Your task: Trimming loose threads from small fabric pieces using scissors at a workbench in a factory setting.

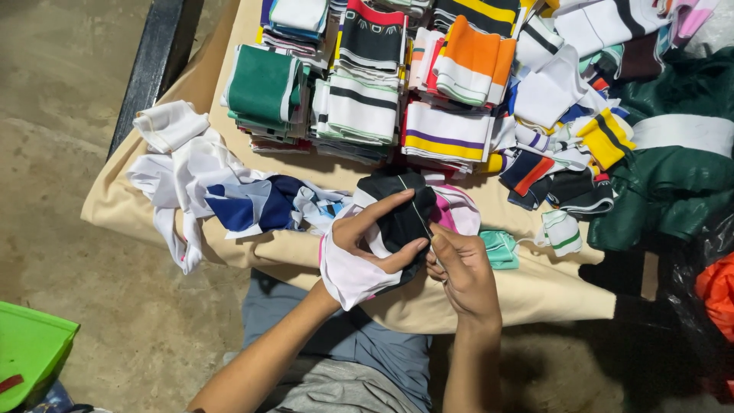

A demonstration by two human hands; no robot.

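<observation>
My left hand (375,241) grips a bundle of black and white knit fabric (397,210), fingers wrapped over its black part, with a white piece hanging below the palm. My right hand (459,268) pinches a thin thread or the fabric's edge right beside it, fingers closed and touching the bundle. Both hands are held just above the front edge of a table covered in beige cloth (535,291). A pink and white piece (457,210) lies right behind the bundle.
Stacks of folded striped collars and cuffs (367,84) fill the back of the table. Loose white and blue pieces (222,191) lie at the left, a small teal piece (501,248) at the right, dark green plastic sheeting (673,176) far right, a green bin (30,348) on the floor.
</observation>
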